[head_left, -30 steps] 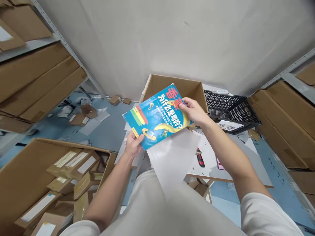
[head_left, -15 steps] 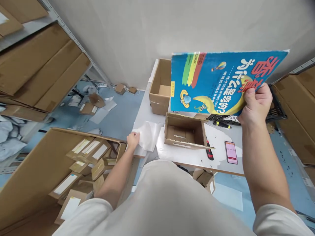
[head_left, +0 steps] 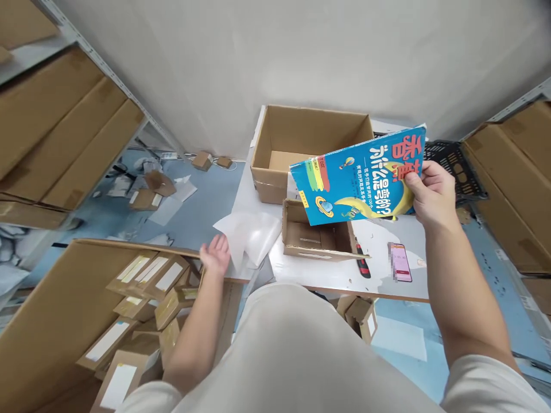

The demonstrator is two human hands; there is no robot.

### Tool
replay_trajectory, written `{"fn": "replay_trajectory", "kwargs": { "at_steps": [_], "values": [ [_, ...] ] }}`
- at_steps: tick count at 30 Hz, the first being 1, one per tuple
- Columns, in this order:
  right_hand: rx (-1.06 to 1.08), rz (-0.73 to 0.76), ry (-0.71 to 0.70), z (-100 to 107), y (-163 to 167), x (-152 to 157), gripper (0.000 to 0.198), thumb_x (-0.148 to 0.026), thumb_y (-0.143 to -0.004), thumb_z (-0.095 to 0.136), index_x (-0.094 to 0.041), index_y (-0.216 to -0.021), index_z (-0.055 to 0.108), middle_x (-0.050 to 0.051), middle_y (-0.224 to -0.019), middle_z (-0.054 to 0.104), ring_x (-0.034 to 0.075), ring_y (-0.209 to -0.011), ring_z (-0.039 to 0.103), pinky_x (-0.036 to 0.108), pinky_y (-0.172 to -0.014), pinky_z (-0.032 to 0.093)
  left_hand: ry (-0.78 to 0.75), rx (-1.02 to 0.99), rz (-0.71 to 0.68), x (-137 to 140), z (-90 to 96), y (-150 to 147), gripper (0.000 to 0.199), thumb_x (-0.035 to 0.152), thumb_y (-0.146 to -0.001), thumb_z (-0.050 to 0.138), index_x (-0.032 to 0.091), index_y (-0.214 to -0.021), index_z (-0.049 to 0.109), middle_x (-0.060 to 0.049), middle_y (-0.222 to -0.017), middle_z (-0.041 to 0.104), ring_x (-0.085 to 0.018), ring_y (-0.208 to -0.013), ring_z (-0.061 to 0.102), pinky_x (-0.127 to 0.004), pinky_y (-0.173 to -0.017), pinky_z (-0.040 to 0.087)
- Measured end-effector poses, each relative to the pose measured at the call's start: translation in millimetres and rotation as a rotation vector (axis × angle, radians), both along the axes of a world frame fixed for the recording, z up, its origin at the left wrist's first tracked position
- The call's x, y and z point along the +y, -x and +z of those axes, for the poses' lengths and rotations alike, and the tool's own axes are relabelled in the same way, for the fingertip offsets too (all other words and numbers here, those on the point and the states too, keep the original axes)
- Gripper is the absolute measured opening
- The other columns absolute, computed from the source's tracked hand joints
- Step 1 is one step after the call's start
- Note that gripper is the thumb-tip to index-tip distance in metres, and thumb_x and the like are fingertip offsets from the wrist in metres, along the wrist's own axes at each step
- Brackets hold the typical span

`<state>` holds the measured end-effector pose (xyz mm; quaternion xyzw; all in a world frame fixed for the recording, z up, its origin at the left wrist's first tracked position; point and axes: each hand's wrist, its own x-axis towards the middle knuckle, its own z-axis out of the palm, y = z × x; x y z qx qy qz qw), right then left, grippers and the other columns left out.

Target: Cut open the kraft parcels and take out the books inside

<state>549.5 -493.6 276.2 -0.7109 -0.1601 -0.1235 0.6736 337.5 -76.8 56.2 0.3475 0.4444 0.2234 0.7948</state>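
Note:
My right hand grips a blue picture book by its right edge, thumb on the cover with its bananas and large lettering. The book hangs tilted above a small open cardboard box and hides part of it. A larger open carton stands behind, partly covered by the book. My left hand is open with fingers spread, just left of a translucent white sheet that sticks up over the table's left edge; the hand looks apart from it.
A red-and-black cutter and a phone lie on the white table. A black crate stands at the right. Lower left, a big carton holds several small boxes. Shelves with large cartons flank both sides.
The book has come down and left, turning so its left end dips over the small box. My left hand has let go of the white sheet and moved left.

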Motion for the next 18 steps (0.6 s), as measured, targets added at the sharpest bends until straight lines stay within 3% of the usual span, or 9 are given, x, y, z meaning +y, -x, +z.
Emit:
{"fn": "replay_trajectory", "kwargs": {
  "at_steps": [2, 4, 6, 7, 10, 12, 13, 15, 18],
  "values": [
    [-0.003, -0.013, 0.000, 7.0, -1.7, -9.5, 0.025, -0.037, -0.066, 0.079, -0.022, -0.082, 0.067, 0.004, -0.083, 0.072, 0.016, -0.069, 0.064, 0.032, -0.066, 0.054, -0.240, 0.145, 0.139, 5.1, 11.8, 19.6, 0.058, 0.061, -0.088, 0.035, 0.013, -0.115, 0.053, -0.018, -0.124, 0.054, -0.027, -0.118, 0.054, -0.041, -0.093, 0.048],
    [0.024, 0.015, 0.020, 18.9, -3.7, -17.2, 0.025, -0.036, -0.067, 0.079, -0.022, -0.083, 0.068, 0.004, -0.086, 0.072, 0.016, -0.070, 0.065, 0.031, -0.068, 0.055, -0.664, 0.237, 0.244, 0.2, 35.8, 26.9, 0.061, 0.059, -0.079, 0.057, 0.015, -0.121, 0.050, -0.017, -0.134, 0.049, -0.027, -0.128, 0.046, -0.040, -0.102, 0.041],
    [0.097, 0.113, 0.080, 35.7, -6.5, -19.2, 0.026, -0.036, -0.068, 0.078, -0.021, -0.087, 0.068, 0.004, -0.089, 0.073, 0.016, -0.072, 0.066, 0.032, -0.069, 0.056, -1.006, 0.085, 0.097, -17.2, 73.5, 17.3, 0.069, 0.057, -0.074, 0.064, 0.018, -0.127, 0.048, -0.015, -0.142, 0.043, -0.027, -0.133, 0.040, -0.040, -0.108, 0.036],
    [0.150, 0.187, 0.123, 44.9, -8.3, -17.1, 0.026, -0.036, -0.069, 0.078, -0.021, -0.088, 0.068, 0.005, -0.090, 0.073, 0.017, -0.073, 0.067, 0.032, -0.069, 0.056, -1.073, -0.050, -0.060, -30.1, 95.9, 7.1, 0.070, 0.058, -0.074, 0.064, 0.018, -0.128, 0.048, -0.015, -0.141, 0.044, -0.028, -0.132, 0.042, -0.041, -0.108, 0.037],
    [0.294, 0.400, 0.253, 67.8, -15.5, 0.1, 0.027, -0.032, -0.071, 0.077, -0.018, -0.091, 0.067, 0.005, -0.085, 0.073, 0.018, -0.070, 0.068, 0.032, -0.064, 0.057, -0.935, -0.383, -0.703, -77.7, 159.5, -29.9, 0.086, 0.059, -0.063, 0.074, 0.022, -0.135, 0.046, -0.014, -0.143, 0.045, -0.032, -0.128, 0.047, -0.043, -0.103, 0.043],
    [0.314, 0.456, 0.278, 74.4, -20.2, 14.0, 0.026, -0.025, -0.069, 0.079, -0.016, -0.091, 0.067, 0.004, -0.079, 0.072, 0.018, -0.070, 0.069, 0.031, -0.062, 0.058, -0.672, -0.445, -1.101, -108.7, 183.7, -46.1, 0.078, 0.054, -0.062, 0.077, 0.021, -0.129, 0.053, -0.015, -0.133, 0.055, -0.034, -0.118, 0.056, -0.043, -0.092, 0.051],
    [0.302, 0.459, 0.270, 74.7, -21.8, 19.1, 0.027, -0.022, -0.068, 0.079, -0.016, -0.090, 0.067, 0.003, -0.076, 0.072, 0.018, -0.070, 0.069, 0.031, -0.062, 0.057, -0.551, -0.408, -1.211, -122.0, 187.9, -49.0, 0.066, 0.053, -0.067, 0.074, 0.019, -0.122, 0.059, -0.014, -0.126, 0.061, -0.034, -0.109, 0.062, -0.043, -0.086, 0.054],
    [0.270, 0.444, 0.238, 69.8, -22.1, 22.6, 0.028, -0.019, -0.066, 0.080, -0.015, -0.090, 0.068, 0.002, -0.072, 0.071, 0.017, -0.069, 0.068, 0.030, -0.060, 0.057, -0.401, -0.334, -1.202, -141.5, 182.6, -44.7, 0.050, 0.051, -0.072, 0.070, 0.017, -0.109, 0.065, -0.012, -0.111, 0.069, -0.032, -0.096, 0.067, -0.040, -0.077, 0.057],
    [0.302, 0.459, 0.244, 49.9, -11.6, 14.0, 0.030, -0.021, -0.064, 0.081, -0.016, -0.091, 0.070, 0.001, -0.068, 0.069, 0.015, -0.062, 0.066, 0.028, -0.055, 0.056, -0.311, -0.265, -1.012, -154.1, 156.8, -24.6, 0.046, 0.049, -0.072, 0.071, 0.016, -0.104, 0.066, -0.010, -0.102, 0.072, -0.029, -0.089, 0.070, -0.037, -0.072, 0.058]
  ]
}}
